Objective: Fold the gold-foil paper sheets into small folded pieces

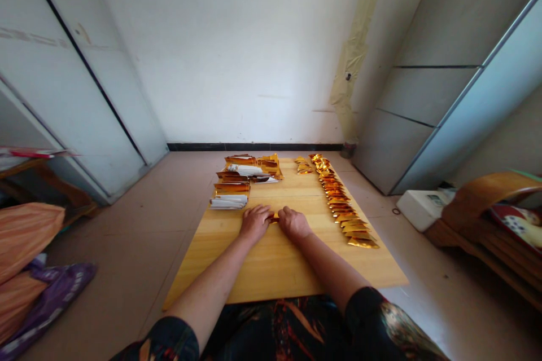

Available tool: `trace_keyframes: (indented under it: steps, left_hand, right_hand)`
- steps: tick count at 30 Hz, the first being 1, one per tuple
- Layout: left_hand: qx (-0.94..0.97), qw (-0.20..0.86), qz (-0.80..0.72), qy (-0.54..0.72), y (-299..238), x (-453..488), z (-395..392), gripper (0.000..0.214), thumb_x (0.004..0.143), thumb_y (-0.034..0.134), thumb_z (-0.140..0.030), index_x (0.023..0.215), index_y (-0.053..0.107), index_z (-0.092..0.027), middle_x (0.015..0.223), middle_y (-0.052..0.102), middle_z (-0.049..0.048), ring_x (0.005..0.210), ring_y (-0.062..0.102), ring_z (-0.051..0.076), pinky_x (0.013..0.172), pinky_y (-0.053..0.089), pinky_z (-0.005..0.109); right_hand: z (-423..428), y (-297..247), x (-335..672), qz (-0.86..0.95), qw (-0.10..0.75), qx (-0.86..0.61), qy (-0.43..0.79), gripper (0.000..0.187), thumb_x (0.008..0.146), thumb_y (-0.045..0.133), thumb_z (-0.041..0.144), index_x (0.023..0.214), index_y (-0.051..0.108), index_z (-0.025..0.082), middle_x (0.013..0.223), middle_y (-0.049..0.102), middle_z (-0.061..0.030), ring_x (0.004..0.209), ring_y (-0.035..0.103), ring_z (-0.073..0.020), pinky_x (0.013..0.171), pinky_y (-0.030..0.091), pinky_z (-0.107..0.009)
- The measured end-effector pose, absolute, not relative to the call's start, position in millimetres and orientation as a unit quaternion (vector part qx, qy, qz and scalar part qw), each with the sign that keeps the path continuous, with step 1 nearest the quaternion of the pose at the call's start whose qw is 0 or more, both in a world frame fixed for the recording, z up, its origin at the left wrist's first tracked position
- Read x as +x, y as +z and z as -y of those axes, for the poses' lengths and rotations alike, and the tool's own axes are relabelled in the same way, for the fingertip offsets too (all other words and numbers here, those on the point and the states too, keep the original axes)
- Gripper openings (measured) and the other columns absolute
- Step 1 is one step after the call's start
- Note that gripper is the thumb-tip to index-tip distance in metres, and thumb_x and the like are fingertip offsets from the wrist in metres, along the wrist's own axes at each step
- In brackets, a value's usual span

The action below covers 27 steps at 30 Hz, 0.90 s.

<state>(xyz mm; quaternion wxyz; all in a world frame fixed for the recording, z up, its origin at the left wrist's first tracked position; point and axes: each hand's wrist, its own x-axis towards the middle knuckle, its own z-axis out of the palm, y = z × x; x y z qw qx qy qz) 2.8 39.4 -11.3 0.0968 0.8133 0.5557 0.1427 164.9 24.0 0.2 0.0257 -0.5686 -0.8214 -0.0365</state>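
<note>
Gold foil strip (pixel 274 218) sits pinched between the left hand (pixel 254 223) and right hand (pixel 294 223), in the middle of a pale wooden board (pixel 271 273). It seems to run left to right, though the fingers hide most of it. Both hands are about equally close, fingers curled in and closed on it. A long row of folded foil pieces (pixel 340 208) lies off to the right.

Black short-sleeved top (pixel 372 316) with orange and red print, bare forearms (pixel 330 259) and hands (pixel 255 223)
</note>
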Motion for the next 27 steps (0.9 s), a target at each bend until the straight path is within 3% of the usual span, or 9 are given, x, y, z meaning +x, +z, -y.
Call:
trace_keyframes:
  steps: [10, 27]
  left_hand:
    - [0.816, 0.087, -0.554, 0.14, -13.0, 2.3, -39.5, 0.032, 0.089, 0.046, -0.028, 0.115, 0.062, -0.037, 0.132, 0.056, -0.0041, 0.128, 0.043, 0.021, 0.105, 0.031, 0.043]
    - [0.825, 0.095, -0.539, 0.139, -16.9, -1.4, -42.4, 0.042, 0.085, 0.042, -0.012, 0.117, 0.06, -0.032, 0.135, 0.053, -0.0034, 0.129, 0.041, 0.019, 0.106, 0.031, 0.042]
  right_hand:
    - [-27.2, 1.0, 158.5, 0.84, 0.025, -0.539, -0.051, 0.024, 0.095, 0.037, 0.026, 0.101, 0.059, 0.018, 0.097, 0.061, -0.0105, 0.09, 0.056, -0.0191, 0.067, 0.044, -0.025]
    - [-24.6, 5.8, 159.7, 0.833, 0.004, -0.552, -0.036, 0.024, 0.095, 0.036, 0.019, 0.103, 0.058, 0.017, 0.101, 0.061, -0.0099, 0.093, 0.056, -0.0185, 0.076, 0.045, -0.025]
